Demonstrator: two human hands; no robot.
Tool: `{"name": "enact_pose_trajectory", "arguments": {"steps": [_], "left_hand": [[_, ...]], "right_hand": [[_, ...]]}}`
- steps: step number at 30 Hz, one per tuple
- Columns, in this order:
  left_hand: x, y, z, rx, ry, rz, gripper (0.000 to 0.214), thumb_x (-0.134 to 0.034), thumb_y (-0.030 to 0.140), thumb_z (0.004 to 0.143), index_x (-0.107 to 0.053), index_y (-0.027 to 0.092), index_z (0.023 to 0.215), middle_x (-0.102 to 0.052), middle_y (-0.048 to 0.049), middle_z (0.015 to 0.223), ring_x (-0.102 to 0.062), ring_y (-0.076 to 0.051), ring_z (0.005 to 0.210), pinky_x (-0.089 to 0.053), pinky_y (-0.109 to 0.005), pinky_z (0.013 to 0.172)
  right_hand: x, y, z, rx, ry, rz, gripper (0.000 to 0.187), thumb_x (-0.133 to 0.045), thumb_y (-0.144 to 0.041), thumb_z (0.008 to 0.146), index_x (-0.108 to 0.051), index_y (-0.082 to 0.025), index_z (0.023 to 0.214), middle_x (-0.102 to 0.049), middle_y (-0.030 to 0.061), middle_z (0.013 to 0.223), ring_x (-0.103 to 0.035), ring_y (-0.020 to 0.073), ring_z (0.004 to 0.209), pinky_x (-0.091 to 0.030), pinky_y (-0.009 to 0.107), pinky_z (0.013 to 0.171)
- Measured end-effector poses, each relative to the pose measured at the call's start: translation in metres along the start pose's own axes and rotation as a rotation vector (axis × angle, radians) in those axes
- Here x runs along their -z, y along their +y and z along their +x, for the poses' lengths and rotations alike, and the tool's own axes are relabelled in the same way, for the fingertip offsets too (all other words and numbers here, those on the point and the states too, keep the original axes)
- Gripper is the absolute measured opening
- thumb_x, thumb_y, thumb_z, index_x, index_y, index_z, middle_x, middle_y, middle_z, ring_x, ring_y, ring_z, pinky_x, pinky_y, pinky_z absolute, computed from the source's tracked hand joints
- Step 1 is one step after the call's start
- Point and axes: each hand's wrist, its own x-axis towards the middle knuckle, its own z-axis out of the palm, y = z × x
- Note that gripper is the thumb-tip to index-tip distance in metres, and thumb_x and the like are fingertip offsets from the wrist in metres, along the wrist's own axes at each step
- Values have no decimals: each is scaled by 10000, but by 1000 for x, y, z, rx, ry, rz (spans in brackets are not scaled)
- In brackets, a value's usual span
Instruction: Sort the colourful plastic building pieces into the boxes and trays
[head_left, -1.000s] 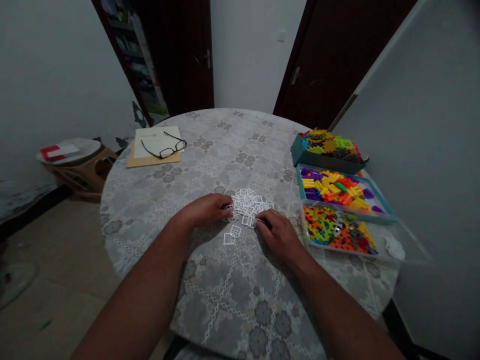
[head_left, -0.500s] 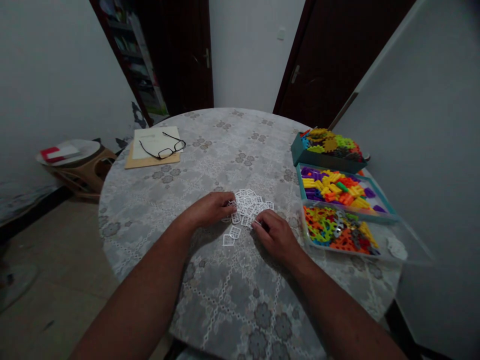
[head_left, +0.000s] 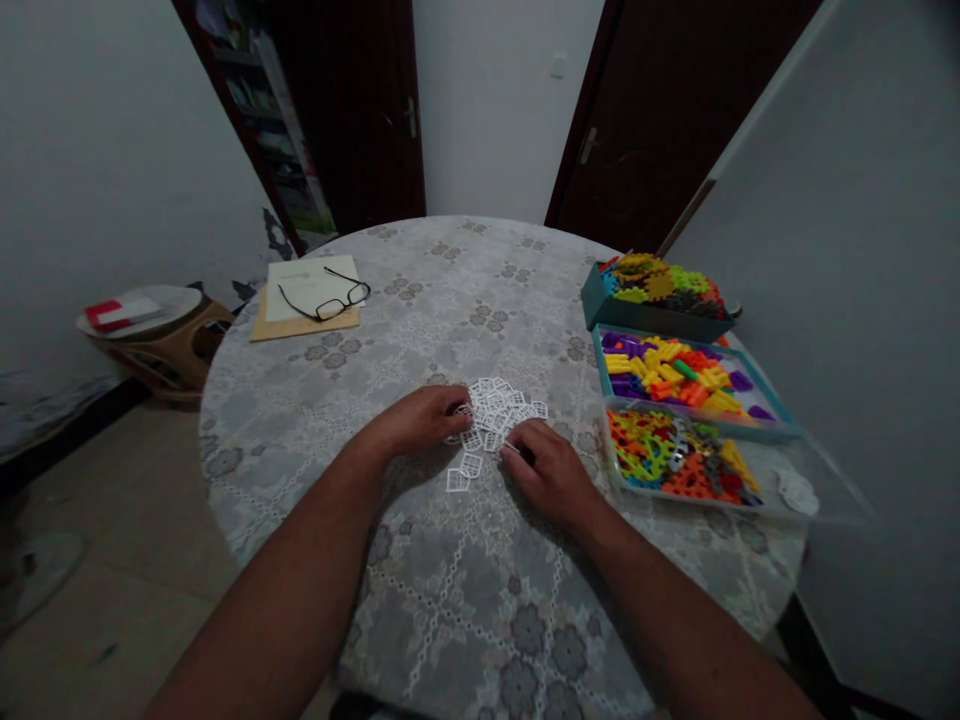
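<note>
Covering the table before doors, floral cloth underlies right fingers pinching a white piece; grip of left fingers unclear.

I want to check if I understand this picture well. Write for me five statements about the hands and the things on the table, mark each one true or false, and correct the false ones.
1. The left hand is at the pile of white pieces. True.
2. The pile of white pieces is inside a box. False: it lies on the table.
3. The glasses lie on the paper. True.
4. The gear box holds gears of only one colour. False: they have several colours.
5. The right hand is nearer to the gear box than the left hand. True.
</note>
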Motion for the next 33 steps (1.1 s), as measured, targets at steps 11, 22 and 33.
{"name": "enact_pose_trajectory", "arguments": {"steps": [11, 22, 33], "left_hand": [[-1, -2, 2, 14, -25, 9, 210, -631, 409, 956, -610, 233, 844, -625, -14, 815, -542, -195, 797, -378, -332, 735], [-2, -7, 4, 4, -28, -24, 168, -626, 386, 935, -634, 226, 882, -641, -16, 840, -558, -196, 803, -384, -326, 738], [-2, -6, 4, -9, -7, -27, 203, -628, 393, 946, -622, 215, 849, -626, -20, 812, -555, -199, 781, -379, -340, 729]], "right_hand": [[-3, 0, 1, -8, -35, -42, 131, -576, -254, 1031, -597, -233, 903, -639, 39, 929, -607, 214, 874, -458, 334, 791], [-6, 1, 0, -13, -40, -46, 133, -594, -250, 1033, -601, -228, 902, -643, 30, 930, -603, 202, 866, -440, 325, 786], [-6, 2, -1, -2, -36, -42, 140, -589, -253, 1043, -600, -228, 906, -652, 33, 937, -605, 203, 871, -438, 326, 792]]}}
